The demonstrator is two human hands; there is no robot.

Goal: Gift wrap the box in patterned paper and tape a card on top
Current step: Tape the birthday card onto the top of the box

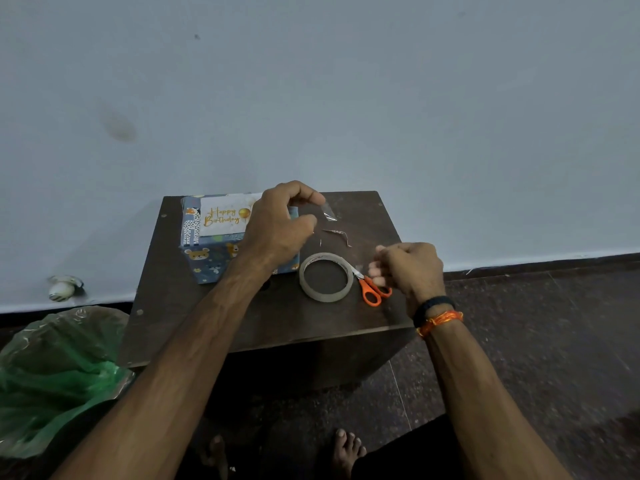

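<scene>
A box wrapped in blue animal-print paper stands at the back left of a small dark wooden table. A white "Happy Birthday" card lies on its top. My left hand hovers over the box's right side and pinches a clear strip of tape at its fingertip. A tape roll lies flat on the table to the right of the box. Orange-handled scissors lie beside the roll. My right hand hangs just above the scissors with fingers curled, holding nothing I can see.
A grey wall rises right behind the table. A green plastic bag sits on the floor at the left, with a crumpled white object by the wall. My bare foot is on the dark floor below.
</scene>
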